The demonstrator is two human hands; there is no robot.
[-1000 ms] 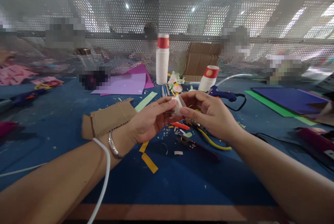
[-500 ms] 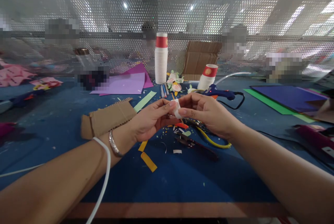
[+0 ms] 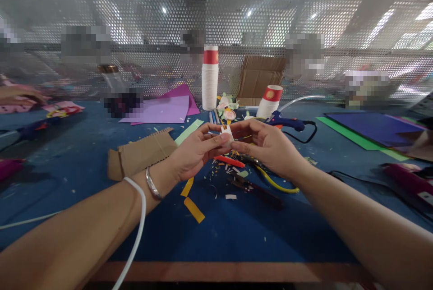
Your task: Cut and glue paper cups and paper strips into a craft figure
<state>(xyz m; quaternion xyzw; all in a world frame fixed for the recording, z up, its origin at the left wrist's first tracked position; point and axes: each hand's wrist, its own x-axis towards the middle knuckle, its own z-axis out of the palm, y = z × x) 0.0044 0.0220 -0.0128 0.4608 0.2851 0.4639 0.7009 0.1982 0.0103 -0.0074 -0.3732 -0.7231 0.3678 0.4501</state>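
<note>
Above the middle of the blue table, a small strip of white paper (image 3: 226, 132) is pinched between my two hands, with the tip of a thin orange-brown stick (image 3: 223, 124) poking up behind it. My left hand (image 3: 199, 148) closes thumb and fingers on the strip's left side. From the right, my right hand (image 3: 262, 143) grips the same piece with thumb and fingertips. Most of the strip and the stick lies hidden by my fingers. Below them are an orange-red pen-like tool (image 3: 230, 161), dark-handled pliers (image 3: 259, 191) and scattered paper scraps.
A tall stack of paper cups (image 3: 209, 85) and a shorter stack (image 3: 269, 100) stand behind. A blue glue gun (image 3: 287, 121) lies right of my hands. Cardboard (image 3: 145, 152) sits left, purple paper (image 3: 162, 109) beyond it, coloured sheets (image 3: 368, 125) right. Another person's hand (image 3: 22, 94) shows far left.
My left thumb has shifted lower over the white paper strip, which now sits more squarely between both hands. Another person's hand has come into view at the far left.
</note>
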